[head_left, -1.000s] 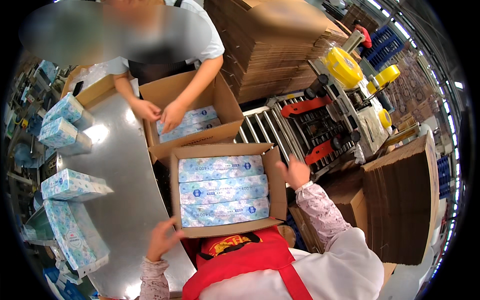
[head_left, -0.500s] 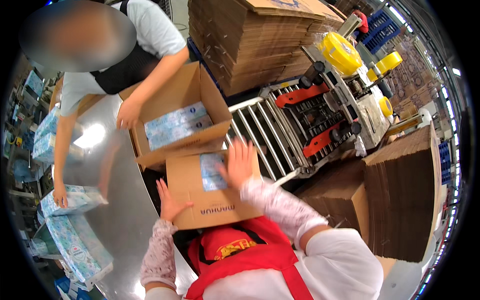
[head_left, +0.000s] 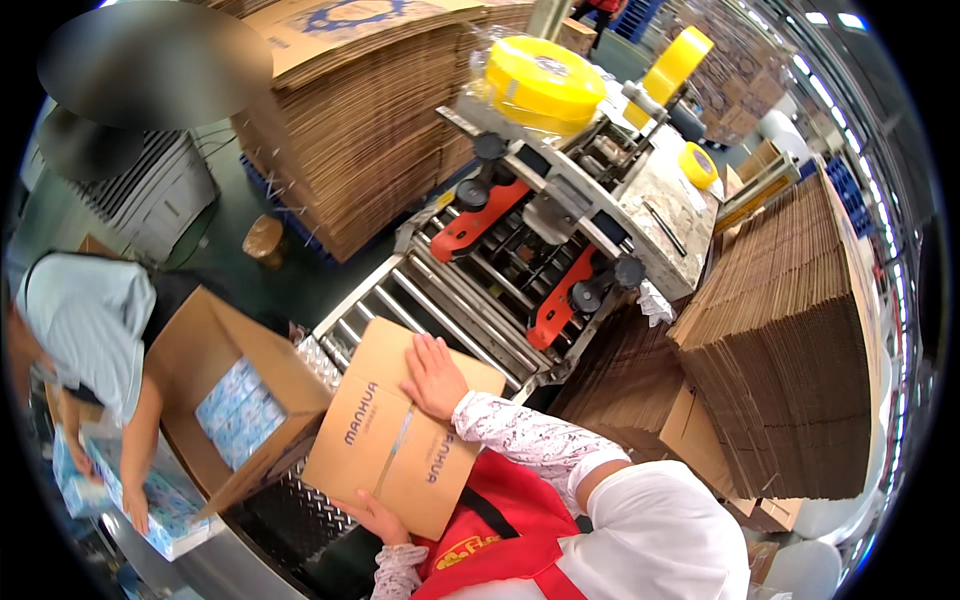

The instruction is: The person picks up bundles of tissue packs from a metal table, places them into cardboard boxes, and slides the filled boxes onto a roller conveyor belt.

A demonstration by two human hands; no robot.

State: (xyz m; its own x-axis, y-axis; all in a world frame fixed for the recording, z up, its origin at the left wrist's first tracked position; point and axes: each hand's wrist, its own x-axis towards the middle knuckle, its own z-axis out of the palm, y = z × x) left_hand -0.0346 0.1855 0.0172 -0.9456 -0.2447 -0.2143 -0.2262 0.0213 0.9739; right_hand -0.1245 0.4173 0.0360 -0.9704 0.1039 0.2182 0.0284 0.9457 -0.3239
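A brown cardboard carton [head_left: 375, 440] stands in front of me, its top flaps folded down with a narrow gap between them. My right hand [head_left: 435, 378] lies flat on the far flap, fingers stretched out. Against the carton's near left edge rests my left hand [head_left: 375, 518], fingers apart and pressing its side. Left of it stands an open carton [head_left: 180, 340] with blue patterned packs [head_left: 240, 412] inside. Beyond my carton is a roller conveyor [head_left: 375, 300].
A taping machine with red side guides [head_left: 480, 220] and a large yellow tape roll [head_left: 545, 82] stands over the conveyor. Flat cardboard stacks [head_left: 360, 140] rise behind and on the right [head_left: 770, 350]. At the left, a co-worker [head_left: 90, 310] reaches toward blue packs [head_left: 170, 510].
My view has turned right. The carton's flaps have come together over the blue packs that showed between them. My hands remain on it. The co-worker now bends lower over the packs.
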